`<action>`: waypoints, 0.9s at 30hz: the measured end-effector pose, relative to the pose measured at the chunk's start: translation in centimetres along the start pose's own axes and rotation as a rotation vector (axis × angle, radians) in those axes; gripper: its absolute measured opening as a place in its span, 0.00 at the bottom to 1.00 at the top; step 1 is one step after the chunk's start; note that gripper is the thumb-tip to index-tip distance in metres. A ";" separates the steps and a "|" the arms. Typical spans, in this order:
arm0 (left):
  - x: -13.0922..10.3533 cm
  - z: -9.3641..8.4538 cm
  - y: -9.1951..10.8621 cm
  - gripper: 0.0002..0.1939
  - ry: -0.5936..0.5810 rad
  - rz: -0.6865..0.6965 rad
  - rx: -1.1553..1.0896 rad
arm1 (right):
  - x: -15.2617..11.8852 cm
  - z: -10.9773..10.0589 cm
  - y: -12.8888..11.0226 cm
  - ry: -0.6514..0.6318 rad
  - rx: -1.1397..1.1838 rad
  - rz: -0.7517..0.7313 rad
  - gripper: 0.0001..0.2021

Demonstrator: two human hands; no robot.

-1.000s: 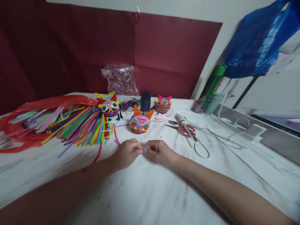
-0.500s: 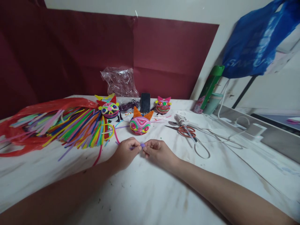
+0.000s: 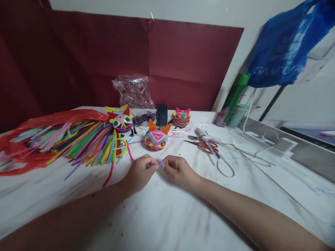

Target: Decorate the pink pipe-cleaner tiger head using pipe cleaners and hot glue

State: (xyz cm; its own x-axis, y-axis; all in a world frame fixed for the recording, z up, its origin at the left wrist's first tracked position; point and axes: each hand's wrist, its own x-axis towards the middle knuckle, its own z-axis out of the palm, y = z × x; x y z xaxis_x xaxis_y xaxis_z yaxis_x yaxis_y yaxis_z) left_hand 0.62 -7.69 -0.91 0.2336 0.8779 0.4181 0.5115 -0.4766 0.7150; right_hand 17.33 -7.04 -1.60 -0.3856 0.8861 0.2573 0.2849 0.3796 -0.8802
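Between my two hands is a small purple pipe cleaner (image 3: 160,163), its end curled into a little coil. My left hand (image 3: 141,172) pinches it, with a short length showing beside the fingers. On the coil's other side, the thumb and forefinger of my right hand (image 3: 179,170) close on its edge. Just beyond my hands sits a pink face ornament with orange ears (image 3: 156,139). A face with red ears (image 3: 122,122) stands behind to the left, and one with pink ears (image 3: 182,118) behind to the right.
Many colored pipe cleaners (image 3: 89,143) lie on a red plastic bag (image 3: 62,114) at left. Orange-handled scissors (image 3: 208,147), a glue gun (image 3: 202,134) and its cable are at right. A phone (image 3: 162,115) leans at the back near clear plastic wrap (image 3: 134,91).
My right hand's fingers have shifted slightly right, and more of the purple coil shows between my hands. The ornaments and tools have stayed in place.
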 end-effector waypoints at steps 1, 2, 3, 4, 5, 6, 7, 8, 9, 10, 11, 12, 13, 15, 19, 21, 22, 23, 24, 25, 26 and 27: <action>0.0 0.0 0.0 0.07 -0.005 0.008 0.015 | 0.0 -0.2 0.0 -0.017 -0.057 -0.019 0.11; 0.0 0.0 0.0 0.06 -0.015 0.016 0.032 | 0.0 -0.4 -0.1 -0.037 -0.105 -0.034 0.10; 0.0 0.0 0.0 0.06 -0.034 0.024 0.049 | -0.1 -0.6 -0.2 -0.061 -0.142 -0.048 0.09; -0.1 0.0 0.0 0.06 -0.057 0.033 0.064 | -0.1 -0.8 -0.2 -0.084 -0.166 -0.057 0.09; -0.1 0.0 0.0 0.06 -0.080 0.042 0.073 | -0.1 -0.8 -0.3 -0.104 -0.175 -0.060 0.08; 0.0 0.0 0.1 0.06 -0.098 0.049 0.075 | -0.1 -0.9 -0.3 -0.119 -0.164 -0.054 0.08; 0.0 0.0 0.1 0.07 -0.110 0.051 0.069 | -0.1 -0.8 -0.3 -0.130 -0.127 -0.036 0.09; 0.0 -0.1 0.1 0.07 -0.113 0.046 0.054 | -0.1 -0.7 -0.2 -0.133 -0.059 -0.005 0.10; 0.1 -0.2 0.1 0.07 -0.106 0.034 0.032 | 0.0 -0.6 -0.2 -0.130 0.034 0.035 0.12; 0.2 -0.3 0.2 0.07 -0.092 0.013 0.006 | 0.1 -0.4 -0.1 -0.122 0.137 0.077 0.14; 0.3 -0.4 0.2 0.07 -0.076 -0.015 -0.022 | 0.2 -0.2 0.0 -0.112 0.234 0.111 0.16; 0.4 -0.4 0.2 0.07 -0.058 -0.047 -0.048 | 0.3 0.0 0.1 -0.099 0.314 0.134 0.18; 0.4 -0.5 0.2 0.07 -0.038 -0.076 -0.074 | 0.3 0.1 0.2 -0.086 0.372 0.145 0.20; 0.4 -0.4 0.2 0.07 -0.004 -0.114 -0.108 | 0.4 0.5 0.2 -0.068 0.426 0.152 0.21; 0.1 0.0 0.4 0.07 0.056 -0.064 -0.066 | 0.1 1.1 0.0 0.022 0.412 0.140 0.19; -0.1 0.3 0.4 0.08 0.068 -0.029 -0.022 | -0.1 1.3 -0.1 0.072 0.351 0.112 0.17; -0.1 0.4 0.3 0.08 0.062 -0.020 -0.007 | -0.1 1.3 0.0 0.084 0.317 0.099 0.17; -0.1 0.4 0.3 0.08 0.047 -0.016 0.003 | -0.1 1.3 0.0 0.087 0.284 0.090 0.16; -0.1 0.5 0.1 0.08 0.030 -0.016 0.009 | -0.1 1.2 0.1 0.083 0.254 0.083 0.16; -0.1 0.5 0.0 0.07 0.012 -0.019 0.015 | 0.0 1.0 0.3 0.077 0.225 0.079 0.15; -0.1 0.4 -0.2 0.07 -0.006 -0.022 0.023 | 0.0 0.8 0.4 0.069 0.195 0.075 0.15; 0.0 0.4 -0.3 0.06 -0.018 -0.022 0.035 | 0.1 0.6 0.5 0.060 0.160 0.067 0.14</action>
State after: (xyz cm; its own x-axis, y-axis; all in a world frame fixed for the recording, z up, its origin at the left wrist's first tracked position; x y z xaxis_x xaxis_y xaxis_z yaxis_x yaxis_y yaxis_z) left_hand 0.75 -7.55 -1.37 0.2368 0.8892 0.3916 0.5456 -0.4552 0.7036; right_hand 16.88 -6.94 -2.22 -0.3158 0.9240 0.2156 0.1626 0.2765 -0.9472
